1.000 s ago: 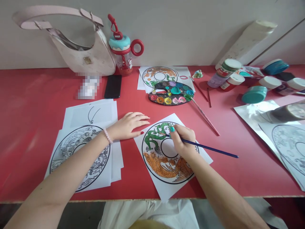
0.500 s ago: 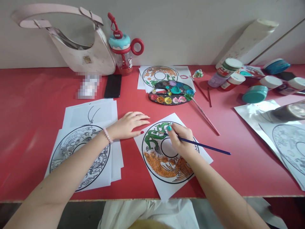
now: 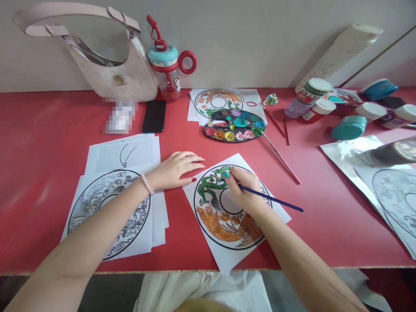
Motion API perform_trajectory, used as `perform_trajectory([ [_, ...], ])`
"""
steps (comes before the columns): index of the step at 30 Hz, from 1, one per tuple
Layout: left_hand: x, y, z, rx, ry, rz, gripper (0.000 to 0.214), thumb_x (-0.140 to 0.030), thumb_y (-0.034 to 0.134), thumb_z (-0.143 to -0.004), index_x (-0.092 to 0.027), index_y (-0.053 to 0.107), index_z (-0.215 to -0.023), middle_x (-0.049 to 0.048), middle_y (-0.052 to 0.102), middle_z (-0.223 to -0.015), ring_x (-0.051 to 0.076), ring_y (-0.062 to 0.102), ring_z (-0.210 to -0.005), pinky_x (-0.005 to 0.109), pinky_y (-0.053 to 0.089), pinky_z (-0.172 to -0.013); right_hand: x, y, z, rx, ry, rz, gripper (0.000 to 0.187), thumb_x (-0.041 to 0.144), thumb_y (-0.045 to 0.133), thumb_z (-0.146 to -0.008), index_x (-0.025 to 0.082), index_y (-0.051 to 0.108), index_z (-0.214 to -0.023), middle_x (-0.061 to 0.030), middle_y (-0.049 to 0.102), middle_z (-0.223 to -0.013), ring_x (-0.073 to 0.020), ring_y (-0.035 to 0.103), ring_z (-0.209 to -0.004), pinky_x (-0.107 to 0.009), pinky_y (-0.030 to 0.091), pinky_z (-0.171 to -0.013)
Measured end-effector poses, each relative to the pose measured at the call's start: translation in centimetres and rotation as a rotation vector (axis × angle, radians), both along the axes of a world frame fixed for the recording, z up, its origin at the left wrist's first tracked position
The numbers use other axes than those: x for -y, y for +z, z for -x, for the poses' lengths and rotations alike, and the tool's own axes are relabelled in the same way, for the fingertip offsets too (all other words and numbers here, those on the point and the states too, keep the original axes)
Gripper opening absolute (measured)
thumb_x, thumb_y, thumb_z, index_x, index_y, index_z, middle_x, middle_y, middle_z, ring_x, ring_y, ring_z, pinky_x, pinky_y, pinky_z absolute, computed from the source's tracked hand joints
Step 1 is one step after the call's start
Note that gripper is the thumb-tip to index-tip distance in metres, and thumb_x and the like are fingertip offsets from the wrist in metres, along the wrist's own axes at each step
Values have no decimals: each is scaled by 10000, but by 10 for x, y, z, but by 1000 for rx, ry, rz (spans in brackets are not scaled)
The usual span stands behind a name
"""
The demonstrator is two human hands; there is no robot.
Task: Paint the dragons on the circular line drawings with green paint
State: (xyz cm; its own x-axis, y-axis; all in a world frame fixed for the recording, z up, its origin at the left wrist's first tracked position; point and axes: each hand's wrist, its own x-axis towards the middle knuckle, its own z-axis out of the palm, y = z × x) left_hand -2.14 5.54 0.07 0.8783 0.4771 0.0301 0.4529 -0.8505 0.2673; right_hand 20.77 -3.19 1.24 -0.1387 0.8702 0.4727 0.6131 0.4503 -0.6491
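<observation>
My right hand (image 3: 244, 192) is closed around a thin blue paintbrush (image 3: 276, 200), its tip over the green dragon part of a round coloured drawing (image 3: 224, 212) on a white sheet. My left hand (image 3: 175, 170) lies flat with fingers stretched out, pressing the sheet's left corner on the red table (image 3: 48, 143). A pink bead bracelet (image 3: 147, 184) sits on the left wrist.
A paint palette (image 3: 233, 125) with a brush (image 3: 280, 158) lies behind the drawing, atop another coloured sheet. Uncoloured drawings (image 3: 113, 199) are stacked at left. Paint jars (image 3: 349, 128) crowd the right. A pink handbag (image 3: 113, 69), bottle (image 3: 167, 69) and black phone (image 3: 154, 116) stand at the back.
My right hand has slid a little to the left along the green dragon, and the brush handle has swung with it. My left hand has stayed put.
</observation>
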Motion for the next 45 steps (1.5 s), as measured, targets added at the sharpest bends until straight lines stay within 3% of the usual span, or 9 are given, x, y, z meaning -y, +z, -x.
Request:
perform_trajectory([
  [27, 1, 2, -2, -16, 9, 10, 450, -350, 555, -908, -250, 469, -1338, 20, 450, -1429, 242, 350, -1313, 434, 288, -1093, 1, 1, 0, 19, 48, -32, 371, 117, 449, -857, 214, 169, -633, 63, 202, -532, -81, 218, -467, -245, 211, -470],
  [33, 1, 2, -2, -16, 9, 10, 444, -352, 546, -911, -255, 469, -1337, 22, 453, -1426, 245, 347, -1317, 436, 288, -1094, 2, 1, 1, -2, -11, 6, 370, 156, 435, -870, 214, 176, -611, 61, 211, -523, -85, 225, -464, -250, 217, -476],
  [41, 0, 3, -2, -8, 4, 24, 453, -352, 553, -904, -262, 464, -1339, 33, 455, -1425, 259, 351, -1315, 457, 292, -1085, 5, 6, 1, -57, 19, 54, 357, 162, 438, -860, 214, 204, -595, 64, 221, -509, -77, 226, -454, -243, 218, -459],
  [45, 0, 4, -1, -3, -1, 26, 471, -354, 561, -904, -253, 449, -1351, 34, 451, -1428, 256, 351, -1311, 452, 292, -1081, 7, 11, 1, -115, 146, 110, 352, 204, 422, -886, 212, 242, -584, 61, 261, -511, -69, 252, -450, -226, 231, -445],
])
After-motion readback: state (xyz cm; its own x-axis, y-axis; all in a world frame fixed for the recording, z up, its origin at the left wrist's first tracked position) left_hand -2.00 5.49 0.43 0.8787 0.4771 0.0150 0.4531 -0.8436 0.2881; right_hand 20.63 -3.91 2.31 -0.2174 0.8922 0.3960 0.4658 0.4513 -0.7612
